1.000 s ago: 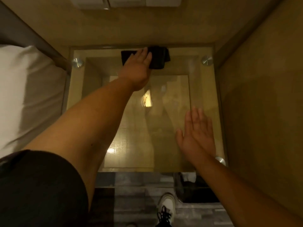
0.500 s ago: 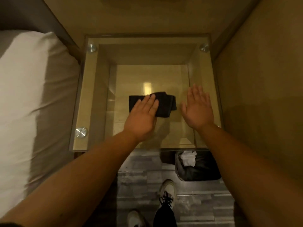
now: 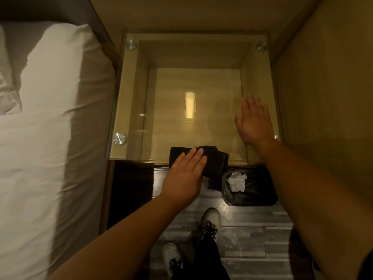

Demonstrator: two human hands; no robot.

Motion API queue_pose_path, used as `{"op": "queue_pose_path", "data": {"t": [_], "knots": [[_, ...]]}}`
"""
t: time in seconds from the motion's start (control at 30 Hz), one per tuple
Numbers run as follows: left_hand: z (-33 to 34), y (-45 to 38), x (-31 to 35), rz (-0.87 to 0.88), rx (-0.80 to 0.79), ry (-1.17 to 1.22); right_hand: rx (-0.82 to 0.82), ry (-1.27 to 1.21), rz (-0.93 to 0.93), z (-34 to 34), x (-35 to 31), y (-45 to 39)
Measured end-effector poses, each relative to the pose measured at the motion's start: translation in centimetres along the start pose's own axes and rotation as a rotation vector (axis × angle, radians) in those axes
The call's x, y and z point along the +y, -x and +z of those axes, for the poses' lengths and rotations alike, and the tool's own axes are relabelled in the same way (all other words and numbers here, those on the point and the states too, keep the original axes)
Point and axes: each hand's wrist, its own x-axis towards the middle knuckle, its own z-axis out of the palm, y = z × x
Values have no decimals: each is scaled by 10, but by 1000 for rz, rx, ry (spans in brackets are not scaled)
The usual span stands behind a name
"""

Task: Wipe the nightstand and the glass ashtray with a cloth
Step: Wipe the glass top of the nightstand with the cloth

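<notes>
The nightstand [image 3: 131, 93] has a clear glass top with round metal studs at its corners and a wooden shelf below. A folded black cloth [image 3: 215, 161] lies at the glass top's front edge and partly overhangs it. My left hand [image 3: 185, 172] presses flat on the cloth with straight fingers. My right hand [image 3: 253, 121] lies flat, fingers straight, on the glass near the right front corner. No ashtray is in view.
A bed with a white pillow [image 3: 46, 128] fills the left side. A wall [image 3: 323, 98] stands close on the right. Below the nightstand's front edge sits a black bin [image 3: 256, 190] with crumpled tissue. My shoes [image 3: 210, 221] stand on the grey floor.
My left hand has dragged the cloth from the back of the glass top across the middle to the front edge. My right hand has stayed flat on the right side.
</notes>
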Motion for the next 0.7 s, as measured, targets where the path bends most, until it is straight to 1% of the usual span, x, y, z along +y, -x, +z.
{"op": "queue_pose_path", "data": {"t": [0.07, 0.13, 0.2, 0.27, 0.3, 0.33, 0.37, 0.4, 0.47, 0.57, 0.63, 0.7], "knots": [[-10, 2, 5, -37, -7, 110, 7, -8, -3, -1, 0, -1], [-26, 3, 9, -149, -5, 310, 8, -21, -9, -2, 0, -1], [-50, -5, 11, -368, -27, 617, 4, -28, -4, -2, 0, -1], [-75, -24, 11, -607, -29, 1042, 0, -36, 3, -4, 1, -1], [-86, -38, 10, -698, -8, 1233, -6, -43, 1, -6, 2, -2], [-95, -53, 6, -747, 29, 1358, -18, -56, -7, -6, 2, -2], [-103, -73, 0, -766, 74, 1408, -30, -77, -16, -7, 4, -3], [-110, -96, -7, -776, 122, 1416, -40, -102, -25, -9, 6, -4], [-122, -148, -20, -769, 219, 1277, -38, -120, -30, -10, 16, -7], [-144, -228, -33, -645, 357, 894, -21, -57, 8, -10, 30, -12], [-155, -280, -39, -543, 386, 629, -3, -29, 8, -9, 32, -15], [-160, -322, -47, -456, 371, 414, 5, -6, -1, -9, 29, -14]]}}
